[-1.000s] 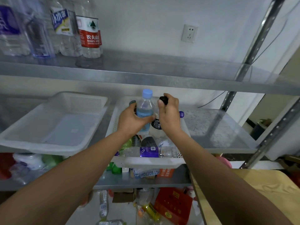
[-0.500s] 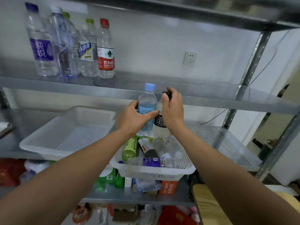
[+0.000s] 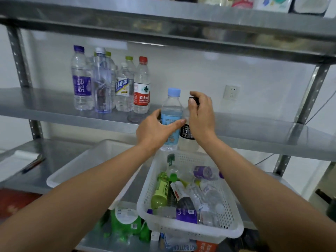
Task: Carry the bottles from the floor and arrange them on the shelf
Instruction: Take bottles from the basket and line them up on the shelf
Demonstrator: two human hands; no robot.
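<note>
A white wall (image 3: 200,79) with a socket (image 3: 231,92) sits behind a grey metal shelf (image 3: 54,110). On the left part of this shelf a group of bottles (image 3: 109,84) stands close together, all with their caps up. To the right of that group, two more bottles are held in the air, in front of the shelf's near edge. The left hand (image 3: 156,131) grips the blue-capped bottle (image 3: 171,110) round its middle. The thumb lies across the blue label and the fingers curl round the far side. This bottle stands straight, with its long side up and down and its cap on top. The right hand (image 3: 201,113) grips the black-capped bottle (image 3: 187,133) near the top, with its fingers curled round the neck and cap. This bottle is upright too, with its cap up and a dark label lower down. The two bottles are side by side and look like they touch. Just below them is a white basket (image 3: 200,231) with holes in its walls. More bottles lie on their sides in it, one of them a green bottle (image 3: 161,193). A white tray (image 3: 87,164) sits to the left of the basket.
</note>
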